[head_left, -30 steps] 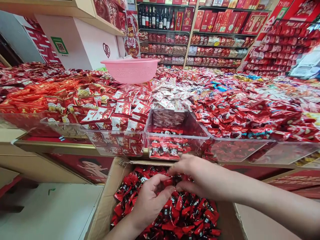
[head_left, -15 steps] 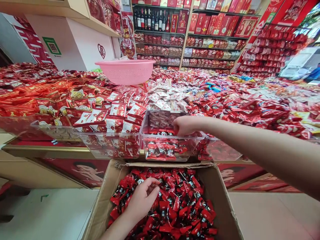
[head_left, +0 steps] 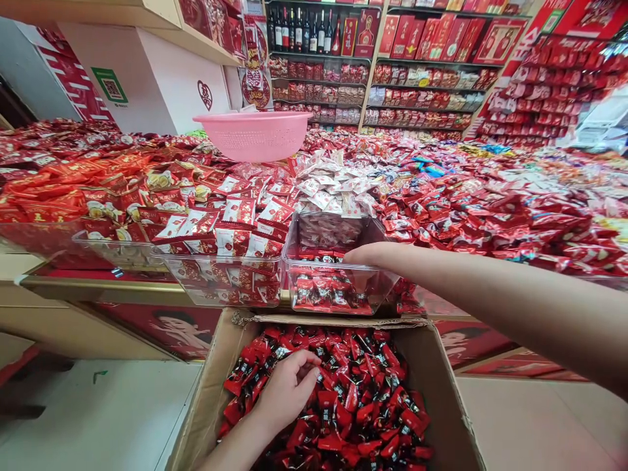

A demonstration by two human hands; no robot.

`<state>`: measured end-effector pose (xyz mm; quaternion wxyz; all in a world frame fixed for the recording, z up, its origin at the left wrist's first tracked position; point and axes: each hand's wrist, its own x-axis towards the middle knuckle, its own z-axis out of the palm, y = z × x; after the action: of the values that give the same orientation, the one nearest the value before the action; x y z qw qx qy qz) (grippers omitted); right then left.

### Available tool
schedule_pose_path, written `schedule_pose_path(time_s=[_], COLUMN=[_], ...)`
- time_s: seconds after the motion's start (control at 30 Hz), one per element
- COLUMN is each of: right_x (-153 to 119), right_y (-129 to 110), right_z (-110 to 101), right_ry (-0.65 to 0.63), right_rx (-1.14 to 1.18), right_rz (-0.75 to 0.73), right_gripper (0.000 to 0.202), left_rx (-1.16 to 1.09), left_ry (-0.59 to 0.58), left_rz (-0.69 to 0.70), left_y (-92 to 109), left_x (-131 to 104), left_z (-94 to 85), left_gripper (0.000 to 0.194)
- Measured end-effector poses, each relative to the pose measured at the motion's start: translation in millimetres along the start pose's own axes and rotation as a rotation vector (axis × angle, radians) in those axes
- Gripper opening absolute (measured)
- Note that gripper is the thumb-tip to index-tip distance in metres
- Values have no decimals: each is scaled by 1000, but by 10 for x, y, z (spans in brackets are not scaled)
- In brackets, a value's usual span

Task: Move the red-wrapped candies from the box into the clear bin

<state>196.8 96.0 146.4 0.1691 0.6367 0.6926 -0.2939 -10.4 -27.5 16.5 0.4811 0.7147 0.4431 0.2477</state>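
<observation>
My left hand (head_left: 289, 387) rests over a heap of red-and-black wrapped candies (head_left: 338, 418) in an open cardboard box (head_left: 454, 409). Its fingers are curled, with thumb and forefinger tips close together; what lies inside the grasp is hidden. My right hand (head_left: 366, 254) reaches down into a clear plastic bin (head_left: 338, 311) behind the box, its fingers out of sight. Red-and-black candies (head_left: 321, 292) stand in rows at the front of this bin. At its back are white-and-red packets (head_left: 328, 229), with more piled above them.
Left of the bin, another clear bin (head_left: 220, 297) is full of red-and-white packets (head_left: 240, 239). A pink plastic basket (head_left: 255, 137) sits on the candy display. Heaps of red packets (head_left: 490, 222) spread to the right. Shelves (head_left: 318, 59) with bottles and boxes line the back.
My right hand has sunk lower into the clear bin, its fingers passing out of view. My left hand stays over the candies in much the same pose. The view has shifted slightly.
</observation>
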Motion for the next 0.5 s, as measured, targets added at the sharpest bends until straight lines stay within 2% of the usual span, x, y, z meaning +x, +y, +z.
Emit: schedule_pose_path(time_s=[0.07, 0.3, 0.5], right_x=[11, -7, 23], right_y=[-30, -64, -40], right_z=[-2, -18, 13], right_ry=[-98, -14, 89], right_rx=[-30, -4, 22], right_rz=[37, 47, -15], right_gripper=[26, 34, 29], left_rx=[14, 49, 60], left_ry=[-7, -7, -2], left_rz=[2, -18, 14], left_y=[-7, -19, -40], left_x=[-1, -7, -6], left_z=[-1, -11, 22], left_gripper=[16, 17, 16])
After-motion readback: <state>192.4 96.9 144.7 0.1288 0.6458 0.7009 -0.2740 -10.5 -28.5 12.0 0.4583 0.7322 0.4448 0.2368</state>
